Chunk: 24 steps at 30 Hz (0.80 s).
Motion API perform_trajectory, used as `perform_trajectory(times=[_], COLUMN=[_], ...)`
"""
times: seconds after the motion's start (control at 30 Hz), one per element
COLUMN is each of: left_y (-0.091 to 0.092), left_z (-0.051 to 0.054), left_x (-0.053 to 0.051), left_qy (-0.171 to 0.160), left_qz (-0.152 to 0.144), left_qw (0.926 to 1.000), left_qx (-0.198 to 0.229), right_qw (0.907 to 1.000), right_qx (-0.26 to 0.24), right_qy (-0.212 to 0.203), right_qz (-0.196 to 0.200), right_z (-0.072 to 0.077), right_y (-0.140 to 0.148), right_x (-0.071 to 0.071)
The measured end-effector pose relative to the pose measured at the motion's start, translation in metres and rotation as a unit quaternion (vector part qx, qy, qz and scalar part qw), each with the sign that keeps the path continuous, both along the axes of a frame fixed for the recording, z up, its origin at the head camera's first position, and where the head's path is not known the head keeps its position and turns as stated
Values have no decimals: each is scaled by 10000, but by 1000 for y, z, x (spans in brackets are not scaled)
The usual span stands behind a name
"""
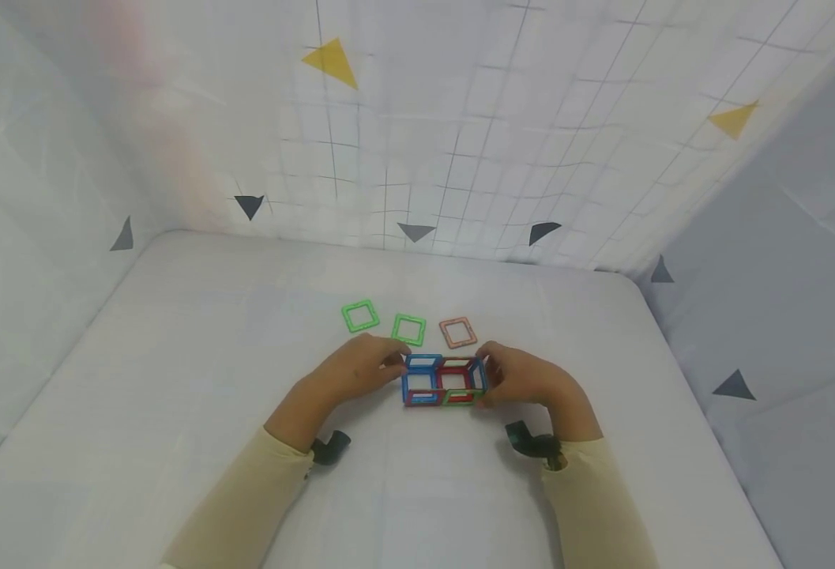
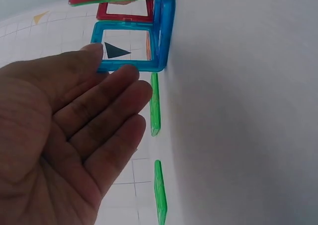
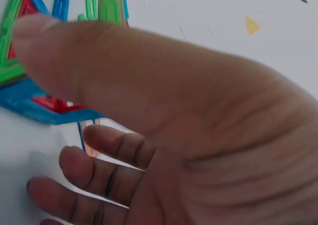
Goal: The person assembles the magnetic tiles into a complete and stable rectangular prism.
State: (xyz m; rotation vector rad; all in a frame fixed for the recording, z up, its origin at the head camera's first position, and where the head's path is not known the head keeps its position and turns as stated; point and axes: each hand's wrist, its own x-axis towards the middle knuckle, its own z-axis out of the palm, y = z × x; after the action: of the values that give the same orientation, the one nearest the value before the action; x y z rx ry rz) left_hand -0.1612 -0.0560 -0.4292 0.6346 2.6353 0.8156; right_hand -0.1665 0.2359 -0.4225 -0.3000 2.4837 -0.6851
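White surface (image 1: 211,356) carries a small box of coloured frame tiles (image 1: 437,381)

Pale sheeting (image 1: 417,118) with thin grid lines rises at the far side, dotted with yellow triangles (image 1: 335,62) and dark triangles (image 1: 417,231); more sheeting stands to the left and right. The box of coloured frame tiles sits near the middle of the surface. Its base shows blue on the left and red on the right. On the far side stand a blue tile (image 1: 424,356) at left and a reddish one (image 1: 457,359) at right; on the near side, a red tile (image 1: 424,391) at left and a green tile (image 1: 463,391) at right. Another blue tile closes the right end.

Both hands are on the box, one at each end. The left hand (image 1: 363,366) pinches the far left corner, its other fingers loosely bent. The right hand (image 1: 524,375) grips the right end, thumb at the near corner, fingertips at the far one.

Just beyond the box lie three loose squares: a green square (image 1: 365,326) farthest left, a second green square (image 1: 423,333) beside it, and an orange square (image 1: 463,344) to the right. Cream sleeves (image 1: 246,498) cover the forearms, and dark pieces (image 1: 332,448) show at both wrists.
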Motion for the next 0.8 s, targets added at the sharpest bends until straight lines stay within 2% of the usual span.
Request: perform_trajectory(times=[0.17, 0.33, 0.47, 0.6, 0.7, 0.8], left_y=[0, -1, -4, -9, -13, -15], left_z=[-1, -4, -8, -12, -14, -16], left_x=[0, -2, -6, -11, -13, -14], left_qy=[-32, 25, 466, 1175, 1461, 1437], left_qz=[58, 531, 1136, 1628, 1808, 1871], left_qw=[10000, 9985, 9924, 9796, 9726, 9718], left_qx=[-31, -136, -84, 55, 60, -55], right_qw=[9999, 9999, 10000, 9999, 9999, 9999], right_qx=[-115, -96, -57, -42, -75, -84], right_qy=[-84, -55, -20, -10, -11, -7], right_qz=[56, 36, 75, 104, 103, 123], right_z=[-1, -1, -4, -5, -5, -5], right_y=[-5, -6, -6, -5, -5, -5], right_x=[1, 1, 1, 0, -1, 0])
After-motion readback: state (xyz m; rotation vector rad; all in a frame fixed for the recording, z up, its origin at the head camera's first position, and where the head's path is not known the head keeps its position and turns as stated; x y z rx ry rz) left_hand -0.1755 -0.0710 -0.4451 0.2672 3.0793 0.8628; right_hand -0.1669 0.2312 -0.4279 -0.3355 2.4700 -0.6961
